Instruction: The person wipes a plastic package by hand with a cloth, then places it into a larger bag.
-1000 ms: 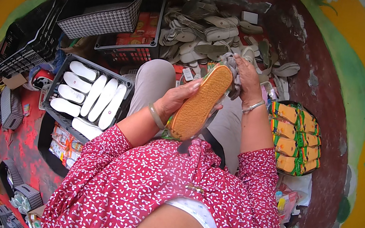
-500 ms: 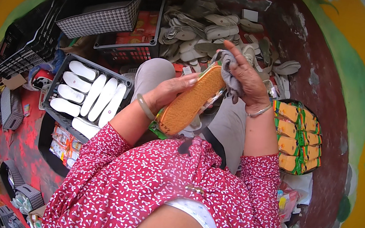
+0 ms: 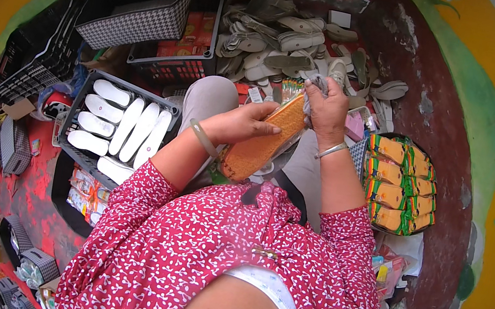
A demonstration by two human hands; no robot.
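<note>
A fuzzy orange insole [image 3: 262, 147] in a clear wrapper with green edges slants across my lap, its toe end up and to the right. My left hand [image 3: 245, 125] grips it from the left side, thumb lying over the face. My right hand [image 3: 329, 112] is closed round a bunched grey cloth [image 3: 318, 82], which presses on the insole's upper right edge. The fingers behind the insole are hidden.
To the left, a dark crate [image 3: 79, 141] holds white insoles [image 3: 128, 127]. On the right stands a basket of wrapped orange insoles [image 3: 393, 175]. Loose insoles [image 3: 294, 40] are piled ahead by the wall. A houndstooth bin [image 3: 138, 23] sits at far left.
My right hand has swung down and closed on the cloth at the insole's upper edge. My left thumb has slid further over the insole's face.
</note>
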